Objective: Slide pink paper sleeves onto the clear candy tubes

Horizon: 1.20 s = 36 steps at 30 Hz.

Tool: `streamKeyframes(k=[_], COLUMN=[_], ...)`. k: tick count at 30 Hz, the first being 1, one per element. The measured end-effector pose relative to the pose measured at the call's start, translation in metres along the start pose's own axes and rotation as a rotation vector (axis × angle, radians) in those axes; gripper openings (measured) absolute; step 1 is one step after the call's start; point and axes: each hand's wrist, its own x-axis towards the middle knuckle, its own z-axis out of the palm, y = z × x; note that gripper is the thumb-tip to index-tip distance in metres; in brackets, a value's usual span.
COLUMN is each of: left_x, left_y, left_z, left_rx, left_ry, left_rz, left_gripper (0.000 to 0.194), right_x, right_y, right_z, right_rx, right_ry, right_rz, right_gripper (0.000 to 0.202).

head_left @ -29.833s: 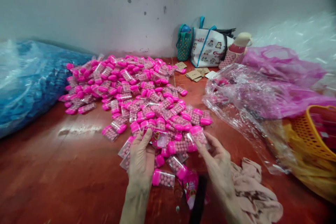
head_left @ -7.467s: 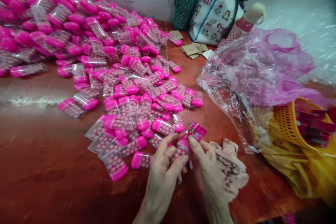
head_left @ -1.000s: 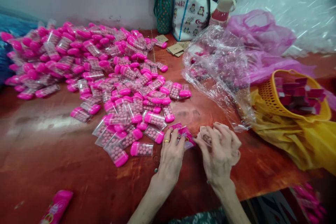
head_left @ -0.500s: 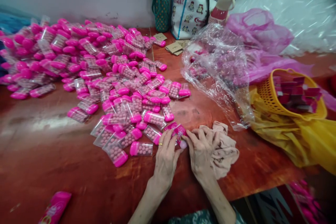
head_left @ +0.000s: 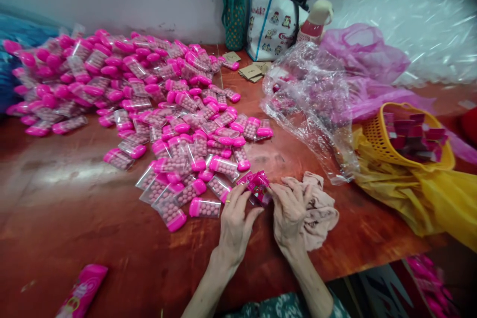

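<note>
A small printed magenta packet [head_left: 259, 184] lies between my two hands near the table's front. My left hand [head_left: 236, 221], with a ring on one finger, has its fingertips on the packet's left side, thumb held apart. The curled fingers of my right hand [head_left: 288, 211] pinch the packet's right edge. Just right of that hand is a crumpled beige cloth [head_left: 320, 216]. Clear containers of pink balls with bright pink caps [head_left: 204, 207] lie just left of my left hand, at the edge of a large pile [head_left: 122, 77].
A yellow basket [head_left: 383, 144] of dark red pieces sits on a yellow bag [head_left: 398, 198] at right. Clear plastic [head_left: 309, 94] and a pink bag [head_left: 368, 54] lie behind. A white tote [head_left: 274, 25] stands by the wall. A pink printed tube [head_left: 84, 290] is front left.
The packet is tilted differently, and the round pale pink piece at its lower edge no longer shows. My left thumb has moved away from my right hand. The view has shifted slightly.
</note>
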Motion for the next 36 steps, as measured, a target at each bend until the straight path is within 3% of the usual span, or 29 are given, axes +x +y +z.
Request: streamKeyframes(k=[2, 6, 8, 12, 19, 25, 29, 36], left_x=[0.005, 0.021, 0.026, 0.027, 0.025, 0.032, 0.033, 0.034], left_y=[0.007, 0.020, 0.022, 0.023, 0.025, 0.018, 0.018, 0.017], left_z=[-0.006, -0.015, -0.017, -0.016, -0.015, -0.028, -0.033, -0.031], left_rx=[-0.112, -0.811, -0.991, -1.019, -1.054, -1.113, -1.151, -1.200], left_ry=[0.041, 0.053, 0.033, 0.044, 0.105, 0.087, 0.083, 0.138], left_rz=[-0.092, -0.559, -0.661, -0.652, -0.679, -0.779, -0.838, -0.847], left_gripper=[0.030, 0.033, 0.023, 0.005, 0.008, 0.011, 0.013, 0.013], right_x=[0.000, 0.001, 0.001, 0.001, 0.005, 0.011, 0.010, 0.015], right_y=[-0.006, -0.027, -0.036, -0.043, -0.049, -0.053, -0.058, -0.072], right_z=[-0.002, -0.005, -0.004, 0.001, 0.000, -0.005, -0.003, -0.005], right_rx=[0.088, 0.266, 0.322, 0.395, 0.471, 0.523, 0.531, 0.495], right_ry=[0.016, -0.037, -0.062, -0.117, -0.220, -0.321, -0.392, -0.484], right_rz=[0.003, 0.080, 0.141, 0.236, 0.316, 0.353, 0.411, 0.385], right_gripper=[0.014, 0.013, 0.012, 0.007, 0.029, 0.011, 0.018, 0.022])
